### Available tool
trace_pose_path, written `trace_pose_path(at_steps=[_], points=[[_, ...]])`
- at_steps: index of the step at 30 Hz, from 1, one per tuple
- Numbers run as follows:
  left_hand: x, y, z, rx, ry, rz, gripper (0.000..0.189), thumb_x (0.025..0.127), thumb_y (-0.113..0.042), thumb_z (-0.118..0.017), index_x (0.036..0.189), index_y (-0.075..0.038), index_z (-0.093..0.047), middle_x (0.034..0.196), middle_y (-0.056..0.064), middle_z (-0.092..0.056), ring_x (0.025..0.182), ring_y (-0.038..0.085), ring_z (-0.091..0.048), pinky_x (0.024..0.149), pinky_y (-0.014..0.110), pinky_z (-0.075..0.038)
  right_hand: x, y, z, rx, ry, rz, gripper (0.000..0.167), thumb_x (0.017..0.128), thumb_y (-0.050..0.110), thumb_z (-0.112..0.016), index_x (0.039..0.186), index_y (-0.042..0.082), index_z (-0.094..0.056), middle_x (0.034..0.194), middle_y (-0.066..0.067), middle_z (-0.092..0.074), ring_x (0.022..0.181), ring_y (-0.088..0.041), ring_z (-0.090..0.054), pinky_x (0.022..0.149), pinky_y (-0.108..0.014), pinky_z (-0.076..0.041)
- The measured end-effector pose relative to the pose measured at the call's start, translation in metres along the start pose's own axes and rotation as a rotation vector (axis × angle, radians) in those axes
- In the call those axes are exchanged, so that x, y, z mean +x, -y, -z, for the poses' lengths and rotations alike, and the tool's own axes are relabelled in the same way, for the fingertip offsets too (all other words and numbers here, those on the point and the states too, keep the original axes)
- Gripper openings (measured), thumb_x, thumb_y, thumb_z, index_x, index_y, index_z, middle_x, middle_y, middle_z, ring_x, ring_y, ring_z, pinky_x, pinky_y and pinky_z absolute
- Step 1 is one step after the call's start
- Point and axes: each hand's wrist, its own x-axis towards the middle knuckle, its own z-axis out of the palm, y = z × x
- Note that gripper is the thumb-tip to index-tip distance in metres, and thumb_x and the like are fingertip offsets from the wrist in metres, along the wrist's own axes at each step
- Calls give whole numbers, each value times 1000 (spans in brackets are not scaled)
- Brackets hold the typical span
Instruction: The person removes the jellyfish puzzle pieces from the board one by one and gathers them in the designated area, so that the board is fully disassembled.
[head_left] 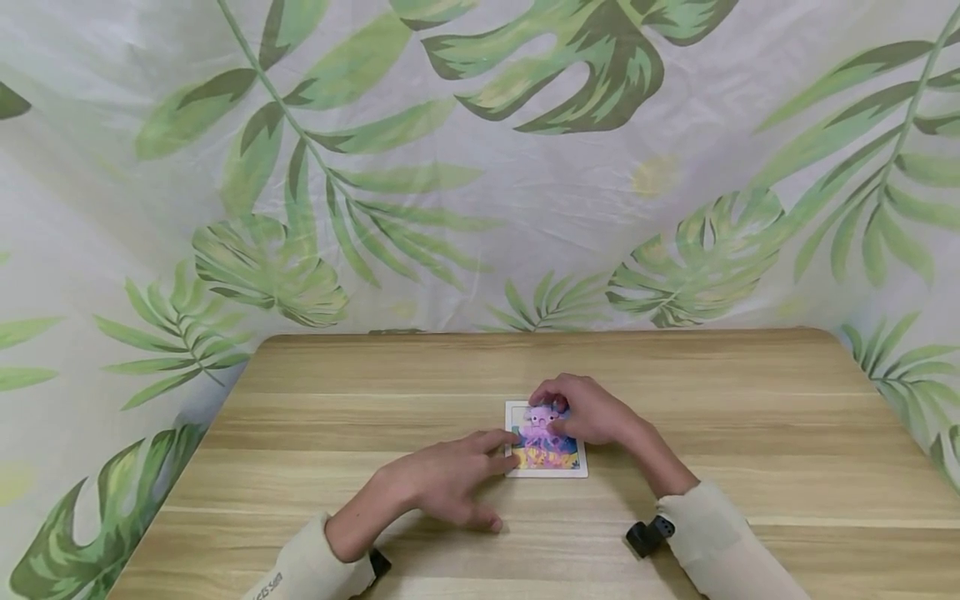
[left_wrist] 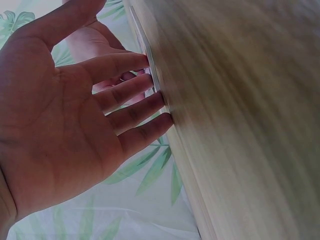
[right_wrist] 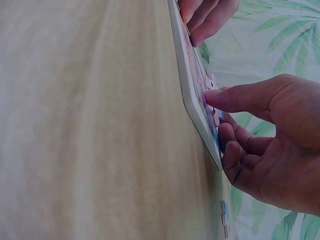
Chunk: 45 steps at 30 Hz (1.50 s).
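At the lower centre of the head frame, the picture board was seen on the wooden table. Over it, a pink piece was pinched by the right hand; its left edge was touched by the left hand (fingers extended, thumb apart).

Behind the wood-grained table and along its sides, a pale, lightly creased cloth is seen, printed with green leaves. A broad, deeply split leaf is set at the top, a long-stemmed frond is placed to its left, and a faint yellow blotch is shown below right. The table's far corners are rounded.
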Motion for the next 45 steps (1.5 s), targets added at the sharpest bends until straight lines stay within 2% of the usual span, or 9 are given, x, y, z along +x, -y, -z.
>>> trace_pose_path(at_steps=[8,14,25,35,45], points=[[0,-1,-1,1,-1,0,81,94,-50,-80,161,-15,-51,175,2,-32,160,23,-36,126,41,-43,-1,-4,0,38,-19,32,28,91,0,-78,116,13,-76,97,0,-67,89,-14,-58,80,-27,-49],[0,0,-2,4,0,-2,80,94,-51,-79,161,-15,-51,175,2,-32,161,22,-36,126,41,-42,-1,-9,0,74,-28,53,22,95,1,-73,114,12,-76,91,2,-66,83,-11,-56,75,-24,-48],[1,-3,-1,28,-4,1,78,95,-51,-78,160,-16,-52,174,2,-34,160,22,-38,126,40,-43,-3,-12,2,123,-12,37,19,101,3,-63,113,11,-75,90,0,-70,80,-11,-59,73,-24,-51],[4,-4,-2,96,-95,-79,57,104,-41,-71,154,-14,-60,166,5,-47,154,22,-46,126,39,-43,-3,-12,2,120,-11,52,19,104,4,-61,114,10,-76,90,0,-69,78,-11,-57,72,-24,-50],[3,-4,-1,74,-79,-70,54,103,-41,-72,150,-14,-64,164,4,-49,153,21,-47,125,39,-44,-2,-10,5,136,-18,38,20,103,4,-60,114,9,-76,91,-1,-70,80,-11,-58,73,-24,-50]])
